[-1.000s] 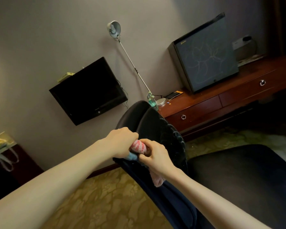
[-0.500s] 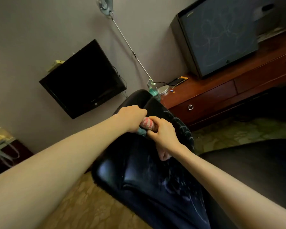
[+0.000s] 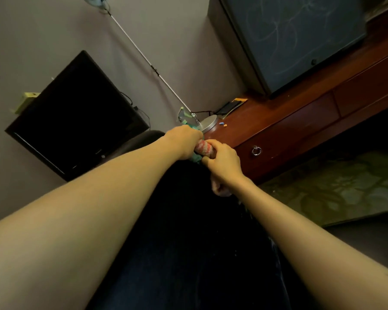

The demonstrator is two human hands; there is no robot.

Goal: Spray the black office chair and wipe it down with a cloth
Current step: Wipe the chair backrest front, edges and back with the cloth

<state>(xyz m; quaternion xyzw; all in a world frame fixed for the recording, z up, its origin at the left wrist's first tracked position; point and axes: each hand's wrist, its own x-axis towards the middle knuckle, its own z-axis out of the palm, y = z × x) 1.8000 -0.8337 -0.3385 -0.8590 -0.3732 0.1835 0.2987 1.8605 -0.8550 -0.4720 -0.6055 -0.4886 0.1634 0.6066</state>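
Note:
The black office chair fills the lower middle of the head view, its dark back running from under my arms up to the far top edge. A pink, white and teal striped cloth is bunched between my two hands at the chair's top edge. My left hand grips its left end with curled fingers. My right hand grips its right end, and a loose pink end hangs below my wrist. A clear green spray bottle stands just behind my left hand, partly hidden.
A red-brown wooden dresser with ring-pull drawers runs along the right, carrying a dark box and a desk lamp's round base. A black TV hangs on the left wall. Patterned carpet lies at right.
The view has moved closer and lower over the chair back. Both hands stayed clamped on the cloth and now lie at the chair's top edge, nearer the dresser.

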